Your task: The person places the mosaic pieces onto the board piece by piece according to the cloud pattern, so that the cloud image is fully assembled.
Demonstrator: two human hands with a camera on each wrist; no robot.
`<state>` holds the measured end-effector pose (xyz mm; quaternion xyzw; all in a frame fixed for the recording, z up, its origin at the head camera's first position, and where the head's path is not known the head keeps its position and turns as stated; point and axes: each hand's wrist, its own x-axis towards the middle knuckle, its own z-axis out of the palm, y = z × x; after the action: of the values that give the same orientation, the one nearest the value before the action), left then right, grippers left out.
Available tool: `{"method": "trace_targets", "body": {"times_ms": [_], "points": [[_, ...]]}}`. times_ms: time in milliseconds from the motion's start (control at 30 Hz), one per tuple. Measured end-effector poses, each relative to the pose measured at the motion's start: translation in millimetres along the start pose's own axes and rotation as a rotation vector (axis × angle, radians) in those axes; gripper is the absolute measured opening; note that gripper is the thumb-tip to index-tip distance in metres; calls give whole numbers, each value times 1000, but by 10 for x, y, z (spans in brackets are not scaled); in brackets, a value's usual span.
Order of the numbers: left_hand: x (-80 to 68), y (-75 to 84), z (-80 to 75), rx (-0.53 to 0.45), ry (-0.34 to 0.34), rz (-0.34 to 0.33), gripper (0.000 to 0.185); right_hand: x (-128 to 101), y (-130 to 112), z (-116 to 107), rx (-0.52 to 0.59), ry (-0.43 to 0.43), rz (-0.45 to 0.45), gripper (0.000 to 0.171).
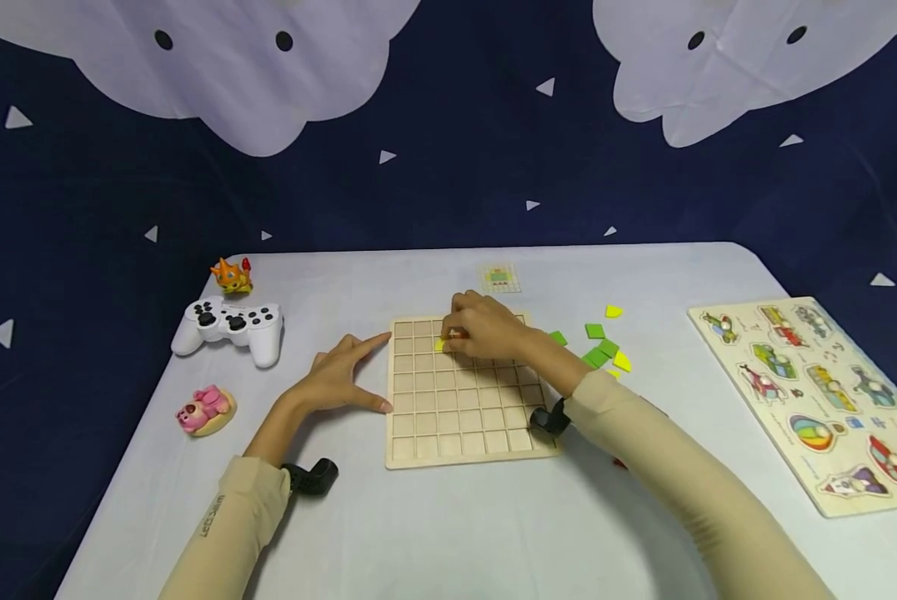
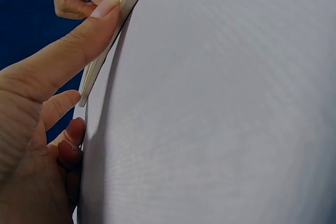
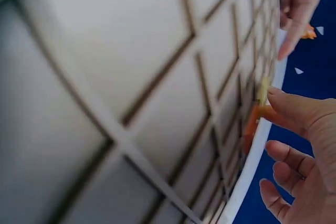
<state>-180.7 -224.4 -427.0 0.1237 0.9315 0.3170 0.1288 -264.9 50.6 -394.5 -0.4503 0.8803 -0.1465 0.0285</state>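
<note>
On the table lies a wooden grid board [image 1: 448, 421] with raised square cells. My left hand [image 1: 336, 377] is at its left side, thumb and index finger spread wide, their tips touching the board's edge; in the left wrist view the thumb [image 2: 79, 43] presses on the rim. Over the upper part of the board, my right hand [image 1: 486, 327] pinches a small red tile [image 3: 252, 131] between thumb and index finger. A yellow tile [image 1: 439, 344] sits in a cell right beside those fingertips. The other right fingers are loosely curled, and the hand covers several cells.
Green tiles [image 1: 594, 331] and yellow tiles [image 1: 622, 361] lie scattered right of the board. A small pattern card [image 1: 499, 277] lies behind it. A white game controller [image 1: 231, 325], orange figurine [image 1: 232, 276] and pink figurine [image 1: 205, 410] stand left. A wooden picture puzzle [image 1: 809, 392] lies right.
</note>
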Motion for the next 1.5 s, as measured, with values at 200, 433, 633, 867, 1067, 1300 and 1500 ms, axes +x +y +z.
{"method": "trace_targets", "body": {"times_ms": [200, 433, 633, 867, 1067, 1300, 1500], "points": [[6, -10, -6, -7, -3, 0, 115, -141, 105, -150, 52, 45, 42, 24], [6, -16, -5, -2, 0, -3, 115, -551, 313, -280, 88, 88, 107, 22], [4, -15, -6, 3, -5, 6, 115, -916, 474, -323, 54, 95, 142, 21], [8, -4, -17, 10, -9, 4, 116, -1226, 605, -324, 36, 99, 209, 23], [5, -8, -18, 11, -9, -1, 116, -1424, 638, -318, 39, 95, 248, 21], [-9, -10, -33, 12, -10, 7, 116, -1587, 673, -258, 67, 90, 263, 22], [-2, 11, -23, 11, -15, 4, 115, -1648, 667, -199, 79, 88, 255, 25]]}}
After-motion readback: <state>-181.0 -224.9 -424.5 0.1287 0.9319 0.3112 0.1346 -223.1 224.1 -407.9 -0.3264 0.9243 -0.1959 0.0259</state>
